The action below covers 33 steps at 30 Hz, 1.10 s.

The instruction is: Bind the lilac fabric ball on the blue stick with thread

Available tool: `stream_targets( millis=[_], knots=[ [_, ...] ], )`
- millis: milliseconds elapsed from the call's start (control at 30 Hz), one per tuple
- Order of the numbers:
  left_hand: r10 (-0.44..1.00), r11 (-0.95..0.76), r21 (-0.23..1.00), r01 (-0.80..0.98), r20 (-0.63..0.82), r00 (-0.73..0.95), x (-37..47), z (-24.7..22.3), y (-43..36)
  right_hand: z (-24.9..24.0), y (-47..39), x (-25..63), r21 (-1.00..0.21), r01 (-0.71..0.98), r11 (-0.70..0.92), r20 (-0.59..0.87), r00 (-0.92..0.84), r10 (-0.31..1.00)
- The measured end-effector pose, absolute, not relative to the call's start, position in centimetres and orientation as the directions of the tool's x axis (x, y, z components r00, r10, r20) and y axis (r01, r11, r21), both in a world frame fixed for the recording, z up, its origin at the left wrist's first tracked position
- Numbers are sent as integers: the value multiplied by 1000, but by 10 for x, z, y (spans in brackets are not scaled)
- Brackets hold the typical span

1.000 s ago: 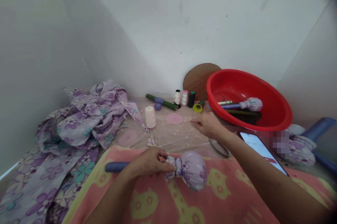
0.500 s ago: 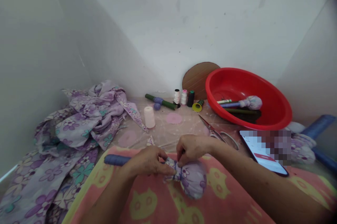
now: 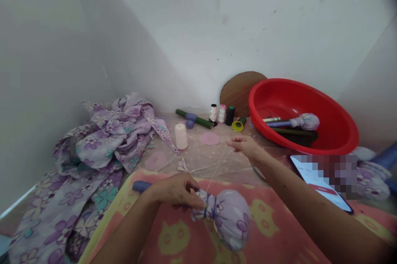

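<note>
My left hand is closed around the neck of a cloth-headed mallet. The mallet has a round head in purple flowered fabric, blue ties at its neck and a blue-wrapped handle coming out left of my wrist. Raised above and right of the mallet, my right hand is pinched shut. A faint thin thread rises from the tied neck towards its fingertips. Under the mallet lies a pink and yellow towel. Scissors are mostly hidden behind my right forearm.
A red basin at the back right holds another mallet. Flowered cloth is heaped on the left. Behind are a white thread cone, several small spools and a green stick. A phone lies right.
My right hand has left the mallet's neck and moved up and right, fingers still pinched. My left hand keeps its hold. The view has shifted slightly.
</note>
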State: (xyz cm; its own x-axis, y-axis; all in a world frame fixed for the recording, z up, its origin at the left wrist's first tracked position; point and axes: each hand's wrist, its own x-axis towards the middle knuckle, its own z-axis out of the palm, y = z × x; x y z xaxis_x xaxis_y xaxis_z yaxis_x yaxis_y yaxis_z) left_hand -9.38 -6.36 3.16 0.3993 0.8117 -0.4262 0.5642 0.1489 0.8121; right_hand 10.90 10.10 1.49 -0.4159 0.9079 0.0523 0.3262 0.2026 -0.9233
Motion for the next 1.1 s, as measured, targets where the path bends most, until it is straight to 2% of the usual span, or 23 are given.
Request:
stream_targets(
  millis=[133,467,667,800,1000,1100],
  knots=[
    [812,150,835,530,-410,415,-95,32,-64,9,111,114,-896,376,236,118,-311,943],
    [802,161,842,515,-416,429,-97,27,-66,7,115,113,-841,433,325,222,-272,936],
    [799,124,865,487,-378,468,-99,29,-67,15,112,115,-839,407,361,297,-214,931],
    [824,105,886,452,-332,460,-101,26,-66,42,98,126,-865,348,362,314,-187,931],
    [918,75,901,426,-230,323,-105,13,-59,94,47,155,-937,195,289,218,-321,922],
    [950,153,896,416,-249,186,-107,3,-53,104,30,183,-879,187,439,291,-519,804]
  ],
)
